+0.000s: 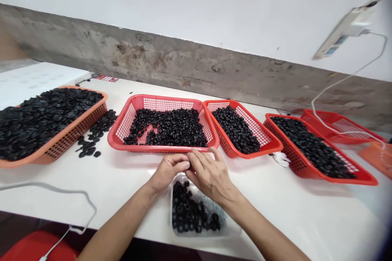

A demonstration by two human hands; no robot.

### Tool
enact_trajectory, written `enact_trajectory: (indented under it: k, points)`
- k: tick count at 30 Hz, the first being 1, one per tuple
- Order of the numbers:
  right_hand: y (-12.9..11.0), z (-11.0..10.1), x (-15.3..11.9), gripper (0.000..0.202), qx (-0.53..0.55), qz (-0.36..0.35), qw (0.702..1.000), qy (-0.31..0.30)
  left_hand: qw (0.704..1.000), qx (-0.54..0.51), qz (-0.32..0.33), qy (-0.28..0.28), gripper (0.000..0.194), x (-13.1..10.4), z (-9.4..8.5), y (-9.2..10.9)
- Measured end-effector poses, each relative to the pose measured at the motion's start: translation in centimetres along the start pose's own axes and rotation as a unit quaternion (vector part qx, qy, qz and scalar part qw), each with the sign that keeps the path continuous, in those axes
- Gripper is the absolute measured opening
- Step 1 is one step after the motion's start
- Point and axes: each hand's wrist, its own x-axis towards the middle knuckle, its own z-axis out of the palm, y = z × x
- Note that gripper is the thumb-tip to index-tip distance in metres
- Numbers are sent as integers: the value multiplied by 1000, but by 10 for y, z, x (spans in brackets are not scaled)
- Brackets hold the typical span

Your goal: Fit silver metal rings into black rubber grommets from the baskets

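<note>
My left hand (169, 170) and my right hand (210, 172) meet above a clear plastic box (175, 234). Between their fingertips is a small black part (189, 164), mostly covered, so its full shape does not show. The left thumb and fingers pinch it from one side, while the right fingers close over it from the other. Inside the box lie round black pieces (187, 212) with holes and a heap of tiny clear or silvery bits (211, 204). Just beyond my hands is a pinkish-red basket (114, 140) of small black rings (174, 126).
Two red baskets (225, 143) (306, 170) of black pieces stand to the right. At left is an orange basket (61, 144) full of flat black parts, with loose ones (88, 147) beside it. A white cable (333, 85) hangs from a power strip (343, 30).
</note>
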Motion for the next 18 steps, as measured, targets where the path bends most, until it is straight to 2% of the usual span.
enact_trajectory:
  k: [5, 9, 13, 18]
  points:
    - [7, -3, -2, 27, -12, -20, 1000, -4, 998, 15, -17, -50, 28, 0, -3, -1]
    - [3, 2, -8, 25, -15, -40, 999, -10, 996, 17, -13, -87, 32, -2, 0, 2]
    - [-2, 9, -16, 31, -33, -45, 998, -27, 996, 16, -10, -82, 32, -2, 3, 2]
    - [2, 9, -20, 37, -75, -99, 991, -46, 997, 11, -2, -76, 34, -2, 4, -1]
